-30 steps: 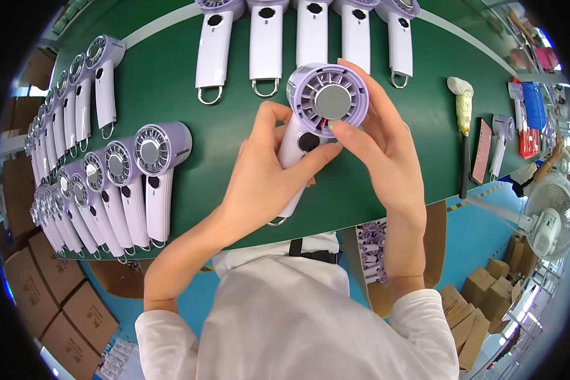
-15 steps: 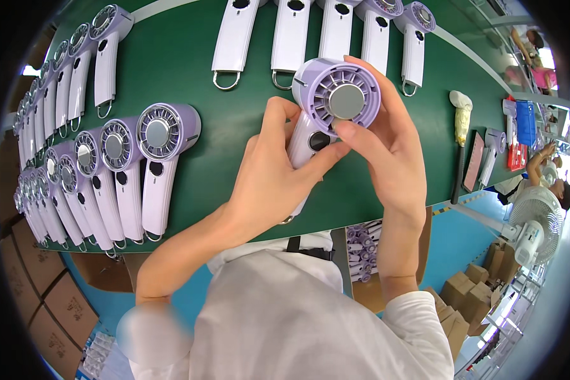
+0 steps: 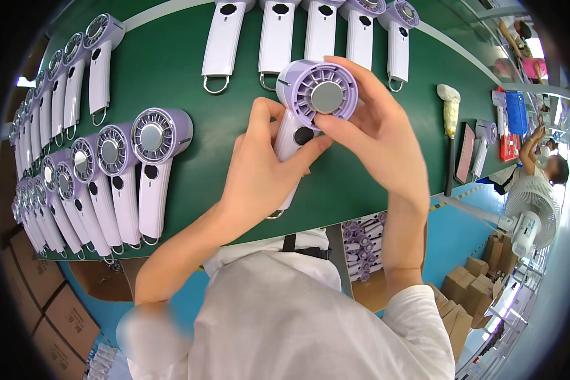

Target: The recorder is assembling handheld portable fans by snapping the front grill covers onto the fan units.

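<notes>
I hold a small handheld fan point(image 3: 315, 101) with a lilac round head and a white handle above the green table point(image 3: 171, 76). My left hand point(image 3: 259, 171) wraps the white handle, thumb beside its black button. My right hand point(image 3: 377, 136) cups the lilac head from the right, fingers curled over its rim. The silver centre disc of the head faces me.
A row of finished lilac-and-white fans point(image 3: 107, 177) lies at the left. Several more fans point(image 3: 310, 38) lie along the far edge. A cloth-tipped tool point(image 3: 449, 126), a white floor fan point(image 3: 532, 202) and cardboard boxes point(image 3: 475, 285) are at the right. Another person point(image 3: 544, 158) works at the far right.
Both hands with the fan have shifted slightly up in the picture. The view has tilted, so the rows of fans sit lower and closer.
</notes>
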Action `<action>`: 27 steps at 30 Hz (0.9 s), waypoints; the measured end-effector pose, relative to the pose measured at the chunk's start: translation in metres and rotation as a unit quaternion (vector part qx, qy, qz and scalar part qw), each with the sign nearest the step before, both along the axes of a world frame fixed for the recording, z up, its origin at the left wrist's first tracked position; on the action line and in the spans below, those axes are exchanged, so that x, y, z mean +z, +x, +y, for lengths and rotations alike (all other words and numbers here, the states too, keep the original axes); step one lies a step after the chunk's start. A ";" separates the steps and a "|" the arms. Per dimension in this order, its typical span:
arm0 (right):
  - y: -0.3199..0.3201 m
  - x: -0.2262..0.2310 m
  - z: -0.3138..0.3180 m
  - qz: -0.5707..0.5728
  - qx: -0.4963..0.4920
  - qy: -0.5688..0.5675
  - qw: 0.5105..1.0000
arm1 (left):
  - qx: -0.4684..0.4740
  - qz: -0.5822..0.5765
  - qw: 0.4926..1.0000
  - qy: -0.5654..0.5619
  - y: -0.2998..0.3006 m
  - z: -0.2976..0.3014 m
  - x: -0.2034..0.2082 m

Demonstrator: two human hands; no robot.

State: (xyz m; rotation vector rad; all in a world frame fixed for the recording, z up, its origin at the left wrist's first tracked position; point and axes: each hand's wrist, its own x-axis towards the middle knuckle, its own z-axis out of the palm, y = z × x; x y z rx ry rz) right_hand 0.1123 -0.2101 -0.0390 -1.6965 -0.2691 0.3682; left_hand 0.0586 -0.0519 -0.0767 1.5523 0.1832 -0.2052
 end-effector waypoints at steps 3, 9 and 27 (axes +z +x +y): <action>0.006 0.007 -0.035 -0.034 -0.023 -0.002 0.999 | -0.005 0.020 0.998 -0.054 0.002 0.001 0.000; 0.016 0.001 -0.111 -0.181 -0.047 -0.377 0.907 | 0.010 0.086 0.992 -0.093 0.006 0.003 0.008; 0.001 0.017 -0.084 -0.001 -0.086 -0.078 0.993 | -0.035 0.095 0.990 -0.098 0.004 0.001 -0.005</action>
